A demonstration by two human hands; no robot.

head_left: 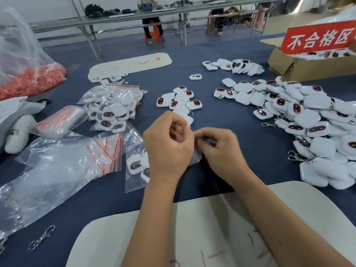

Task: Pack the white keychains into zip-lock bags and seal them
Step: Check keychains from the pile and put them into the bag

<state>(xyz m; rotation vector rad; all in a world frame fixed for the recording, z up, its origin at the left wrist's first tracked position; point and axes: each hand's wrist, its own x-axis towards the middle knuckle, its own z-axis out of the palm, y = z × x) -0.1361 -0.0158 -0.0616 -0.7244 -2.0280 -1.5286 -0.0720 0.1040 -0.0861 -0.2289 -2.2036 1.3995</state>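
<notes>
Dark blue cloth covers the worktable (221,54), with long benches and seated people's legs far off at 12 o'clock; only the head view is given, so everything is read from it. Loose white keychains (300,112) sprawl in a big heap from 2 to 4 o'clock, within easy reach of the right hand, and a smaller cluster (180,101) lies just beyond the hands at 12, probably drawn out as the next few to pack. At center the left hand (169,145) and right hand (221,149) meet, both with fingers curled and pinching a small clear zip-lock bag (195,157) between them; a white keychain seems to sit inside it, though the hands hide most of it. Judging by the grip along the top edge, the seal is being pressed closed. Filled bags (113,106) pile at 10 o'clock and another filled bag (135,166) lies touching the left wrist at 9, so finished work collects on the left. Empty bags with red strips (107,153) lie on a large crumpled plastic sheet at 8 o'clock, handy for the left hand. A cardboard box (285,64) with a red sign (317,36) sits at 1 o'clock, apart from the good stock. A loose metal clasp (41,237) lies at 7 o'clock.
</notes>
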